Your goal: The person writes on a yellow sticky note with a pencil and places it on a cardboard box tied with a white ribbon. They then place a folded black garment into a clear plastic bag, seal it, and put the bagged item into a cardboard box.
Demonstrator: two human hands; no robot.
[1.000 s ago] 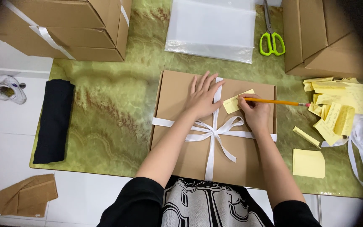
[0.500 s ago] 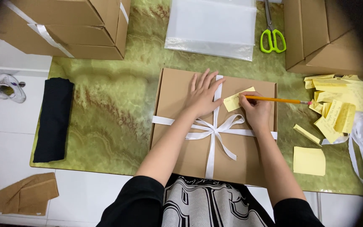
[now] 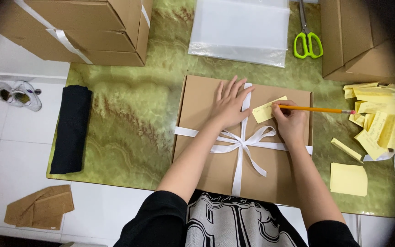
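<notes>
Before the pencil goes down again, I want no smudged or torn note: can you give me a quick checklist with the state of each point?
1. Left hand flat on the cardboard box, steadying it: ok.
2. Yellow note lying on the box lid beside the white ribbon: ok.
3. Pencil gripped in the right hand, tip at the note: ok.
4. Note held down by a finger: cannot tell.
5. Ribbon bow clear of the note: ok.
6. Writing on the note finished: cannot tell, too small.

Right hand (image 3: pixel 290 122) shifted slightly along yellow note (image 3: pixel 268 110) — pencil (image 3: pixel 316 109) tip moved; little else.
</notes>
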